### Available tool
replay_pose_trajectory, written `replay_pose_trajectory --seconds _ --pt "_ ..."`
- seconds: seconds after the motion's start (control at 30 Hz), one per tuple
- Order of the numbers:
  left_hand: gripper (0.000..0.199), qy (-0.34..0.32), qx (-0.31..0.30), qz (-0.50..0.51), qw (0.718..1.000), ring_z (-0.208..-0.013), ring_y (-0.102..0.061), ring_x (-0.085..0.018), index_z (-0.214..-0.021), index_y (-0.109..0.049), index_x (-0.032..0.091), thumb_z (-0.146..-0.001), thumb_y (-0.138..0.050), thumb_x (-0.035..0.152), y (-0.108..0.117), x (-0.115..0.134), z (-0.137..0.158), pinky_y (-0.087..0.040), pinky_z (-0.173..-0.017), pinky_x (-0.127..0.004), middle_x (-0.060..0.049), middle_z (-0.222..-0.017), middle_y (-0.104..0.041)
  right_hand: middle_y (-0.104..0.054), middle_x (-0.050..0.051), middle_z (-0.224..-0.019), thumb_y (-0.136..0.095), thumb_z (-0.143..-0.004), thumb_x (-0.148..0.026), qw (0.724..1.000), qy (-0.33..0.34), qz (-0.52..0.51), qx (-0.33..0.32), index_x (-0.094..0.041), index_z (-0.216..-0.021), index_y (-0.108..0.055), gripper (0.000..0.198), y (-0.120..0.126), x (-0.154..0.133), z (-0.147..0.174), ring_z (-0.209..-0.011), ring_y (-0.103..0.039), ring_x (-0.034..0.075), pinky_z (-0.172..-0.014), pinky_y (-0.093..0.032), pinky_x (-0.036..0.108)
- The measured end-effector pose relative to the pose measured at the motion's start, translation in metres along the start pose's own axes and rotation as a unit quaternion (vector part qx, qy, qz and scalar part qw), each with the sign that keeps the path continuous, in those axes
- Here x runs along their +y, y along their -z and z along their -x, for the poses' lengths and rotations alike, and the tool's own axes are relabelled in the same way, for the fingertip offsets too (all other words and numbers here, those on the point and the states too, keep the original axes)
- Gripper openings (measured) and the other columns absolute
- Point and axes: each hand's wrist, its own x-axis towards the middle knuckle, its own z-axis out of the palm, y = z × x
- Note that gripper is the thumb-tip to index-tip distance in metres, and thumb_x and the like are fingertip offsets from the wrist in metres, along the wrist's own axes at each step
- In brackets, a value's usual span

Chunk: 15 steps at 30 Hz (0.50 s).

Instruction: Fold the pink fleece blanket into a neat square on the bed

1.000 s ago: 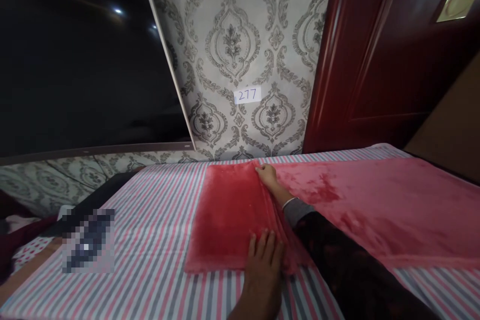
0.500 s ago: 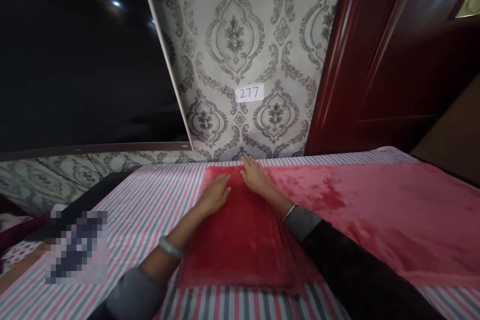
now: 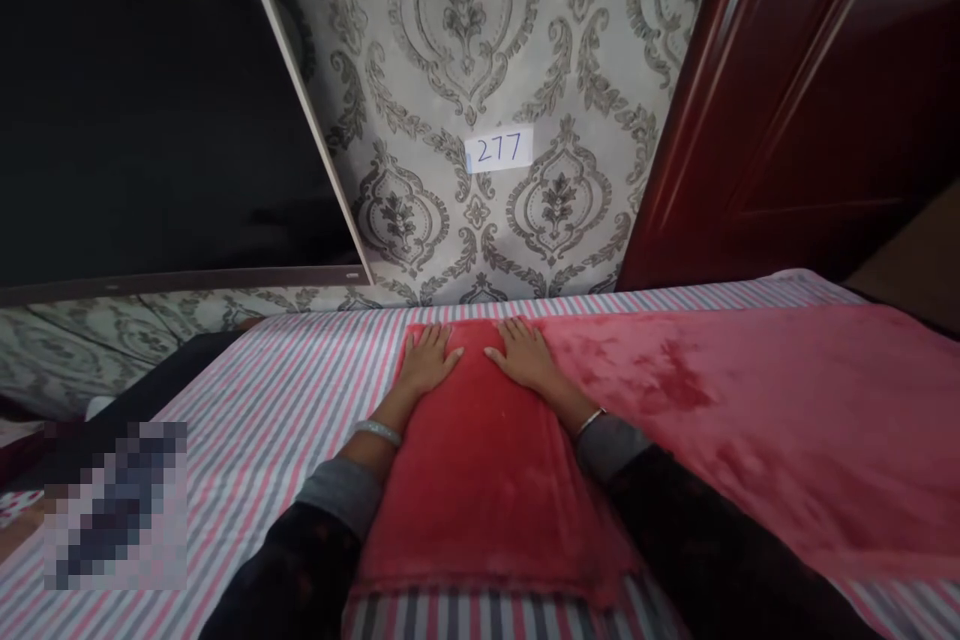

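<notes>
A red plush blanket (image 3: 480, 480) lies on a striped sheet (image 3: 277, 400), its left part folded over into a flat, layered panel. My left hand (image 3: 429, 360) rests palm down on the panel's far left corner, fingers spread. On the far edge to the right, my right hand (image 3: 525, 355) also presses flat with its fingers stretched out. Bare red fabric shows between the two thumbs. To the right, the blanket's paler pink part (image 3: 810, 420) spreads out in a single sheet with darker brushed patches.
Behind the striped surface stands a patterned wall with a paper label (image 3: 499, 150) reading 277. A large dark screen (image 3: 165, 120) is at the left, a dark red wooden door (image 3: 810, 120) at the right. A blurred-out patch (image 3: 116, 505) covers something at the lower left.
My left hand has moved forward to the panel's far left corner and flattened there. My right hand has shifted slightly right and lies flat. The view has tilted a little downward.
</notes>
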Motion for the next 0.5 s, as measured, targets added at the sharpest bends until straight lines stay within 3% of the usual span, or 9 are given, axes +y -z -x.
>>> replay_pose_trajectory --seconds 0.1,0.27,0.43,0.5 --pt "0.067 0.009 -0.03 0.0 1.0 -0.154 -0.017 -0.031 -0.158 -0.027 0.013 -0.103 -0.028 0.05 0.006 0.003 -0.004 -0.009 -0.122 -0.057 -0.017 -0.165 -0.024 -0.03 0.017 -0.163 -0.046 -0.1 -0.048 1.0 0.002 -0.026 -0.014 -0.012 -0.155 -0.036 0.066 0.006 0.001 -0.002 -0.153 -0.018 0.032 -0.121 -0.016 0.054" --pt "0.066 0.001 -0.088 0.022 0.996 -0.154 -0.017 -0.03 -0.159 -0.025 0.015 -0.102 -0.028 0.048 0.025 0.003 -0.007 -0.016 -0.122 -0.056 -0.017 -0.166 -0.022 -0.035 0.019 -0.16 -0.054 -0.098 -0.036 0.997 0.004 -0.06 -0.042 -0.01 -0.149 -0.047 0.058 0.025 0.013 0.009 -0.151 -0.025 0.03 -0.121 -0.023 0.044" --pt "0.066 -0.018 -0.099 0.037 0.994 -0.155 -0.014 -0.033 -0.159 -0.025 0.017 -0.101 -0.031 0.048 0.04 0.012 0.024 -0.017 -0.121 -0.057 -0.016 -0.167 -0.017 -0.057 0.017 -0.144 -0.06 -0.092 -0.025 0.995 0.003 -0.099 -0.016 -0.012 -0.137 -0.06 0.047 0.048 0.026 0.065 -0.133 -0.053 0.029 -0.11 -0.041 0.037" --pt "0.065 -0.064 -0.096 0.043 0.992 -0.154 -0.016 -0.031 -0.157 -0.031 0.018 -0.101 -0.035 0.049 0.04 0.023 0.049 -0.016 -0.122 -0.054 -0.014 -0.167 -0.021 -0.066 0.013 -0.132 -0.058 -0.092 -0.021 0.994 0.003 -0.114 -0.002 -0.015 -0.129 -0.066 0.039 0.053 0.03 0.096 -0.121 -0.062 0.028 -0.103 -0.046 0.037"
